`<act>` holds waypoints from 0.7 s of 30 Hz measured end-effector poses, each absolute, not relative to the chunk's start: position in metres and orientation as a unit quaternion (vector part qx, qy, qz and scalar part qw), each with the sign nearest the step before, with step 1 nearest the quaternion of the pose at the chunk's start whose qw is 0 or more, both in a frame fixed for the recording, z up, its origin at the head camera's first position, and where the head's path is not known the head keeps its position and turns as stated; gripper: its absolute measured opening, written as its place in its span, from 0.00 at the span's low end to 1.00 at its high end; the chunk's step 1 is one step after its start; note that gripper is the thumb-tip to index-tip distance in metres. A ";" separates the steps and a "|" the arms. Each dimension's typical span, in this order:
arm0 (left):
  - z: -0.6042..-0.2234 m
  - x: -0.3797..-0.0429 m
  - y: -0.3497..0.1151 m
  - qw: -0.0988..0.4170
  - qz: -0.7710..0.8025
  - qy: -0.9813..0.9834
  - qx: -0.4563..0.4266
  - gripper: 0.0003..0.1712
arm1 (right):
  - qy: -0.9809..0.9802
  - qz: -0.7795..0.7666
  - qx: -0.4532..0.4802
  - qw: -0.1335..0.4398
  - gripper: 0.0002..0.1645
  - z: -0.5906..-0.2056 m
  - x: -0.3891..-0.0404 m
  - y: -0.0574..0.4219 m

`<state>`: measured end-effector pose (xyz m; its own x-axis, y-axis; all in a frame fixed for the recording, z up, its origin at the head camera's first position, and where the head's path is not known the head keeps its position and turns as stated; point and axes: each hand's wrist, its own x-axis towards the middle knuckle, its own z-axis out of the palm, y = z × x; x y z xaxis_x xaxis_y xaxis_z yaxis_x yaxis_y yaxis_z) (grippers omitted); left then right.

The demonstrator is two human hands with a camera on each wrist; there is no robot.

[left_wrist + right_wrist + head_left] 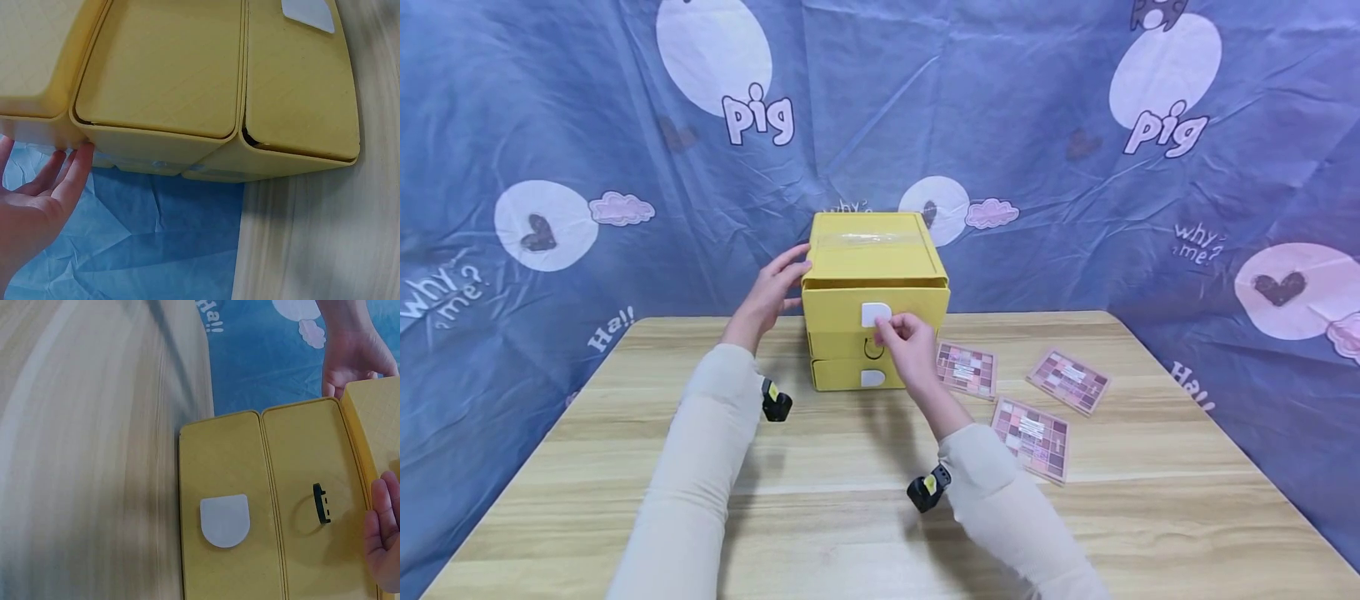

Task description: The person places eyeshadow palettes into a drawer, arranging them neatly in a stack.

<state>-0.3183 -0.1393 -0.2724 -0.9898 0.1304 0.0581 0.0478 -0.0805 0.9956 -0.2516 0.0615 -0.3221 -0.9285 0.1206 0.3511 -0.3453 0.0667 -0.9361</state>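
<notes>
Three palettes (1032,439) out on worktop (835,500); lower two drawers (842,376) shut, top drawer (835,311) part-open.
Right hand's (912,348) grip pinches white tab (873,312); left hand (772,287), fingers spread, touches yellow cabinet's (876,254) side, worktop's far end. Looks mid-job; drawer contents hidden.

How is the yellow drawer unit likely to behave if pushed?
The yellow drawer unit would probably slide rather than roll, given its flat, boxy sides. It seems fairly stiff, its edges staying straight. The top drawer, jutting out, might shift separately.
</notes>
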 end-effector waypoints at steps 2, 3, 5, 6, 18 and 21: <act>-0.272 -0.319 -0.140 0.031 0.731 0.678 0.067 0.27 | -0.707 0.680 0.079 0.175 0.10 -0.323 -0.248 0.062; -0.272 -0.319 -0.140 0.033 0.729 0.681 0.069 0.27 | -0.706 0.681 0.079 0.176 0.10 -0.323 -0.245 0.062; -0.272 -0.320 -0.140 0.034 0.726 0.683 0.070 0.27 | -0.703 0.683 0.081 0.180 0.10 -0.323 -0.239 0.062; -0.272 -0.321 -0.141 0.033 0.725 0.684 0.069 0.27 | -0.703 0.683 0.083 0.181 0.10 -0.321 -0.235 0.062; -0.271 -0.324 -0.141 0.051 0.714 0.694 0.079 0.29 | -0.687 0.687 0.119 0.205 0.09 -0.326 -0.209 0.066; -0.270 -0.325 -0.142 0.058 0.710 0.696 0.084 0.30 | -0.683 0.684 0.134 0.217 0.09 -0.331 -0.206 0.067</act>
<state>-0.3252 -0.1424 -0.2704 -0.9792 0.1994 0.0382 0.0342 -0.0236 0.9991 -0.2058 0.0668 -0.3310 -0.8698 0.1147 0.4799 -0.4802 0.0272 -0.8768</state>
